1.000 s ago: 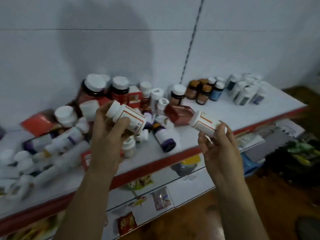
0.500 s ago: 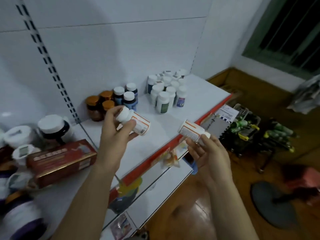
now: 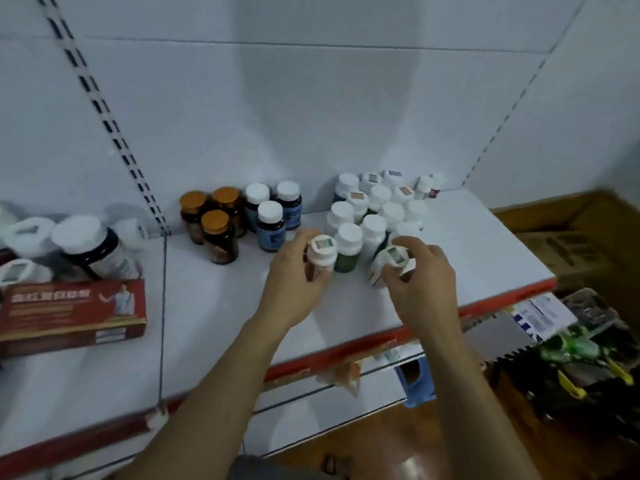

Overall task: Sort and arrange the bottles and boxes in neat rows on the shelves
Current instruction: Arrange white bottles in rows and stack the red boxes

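Observation:
My left hand (image 3: pixel 294 275) grips a white bottle (image 3: pixel 322 252) with a white cap, held upright at the front left of a cluster of white-capped bottles (image 3: pixel 375 209) on the white shelf (image 3: pixel 214 306). My right hand (image 3: pixel 420 278) holds a second white bottle (image 3: pixel 389 263), tilted, at the cluster's front right. A green-bodied bottle (image 3: pixel 348 249) stands between the two held ones. Left of the cluster stand blue bottles (image 3: pixel 272 223) and amber bottles with gold caps (image 3: pixel 216 233).
A red box (image 3: pixel 72 313) lies on the shelf at left, with large white-capped jars (image 3: pixel 86 247) behind it. The shelf has a red front edge (image 3: pixel 363 341); lower shelves hold packets. Green items in a crate (image 3: pixel 588 358) sit on the floor at right.
Both hands moved forward from in front of the shelf to the white bottle cluster, and the two bottles went from lying sideways in the hands to cap-up at the shelf. The view turned right.

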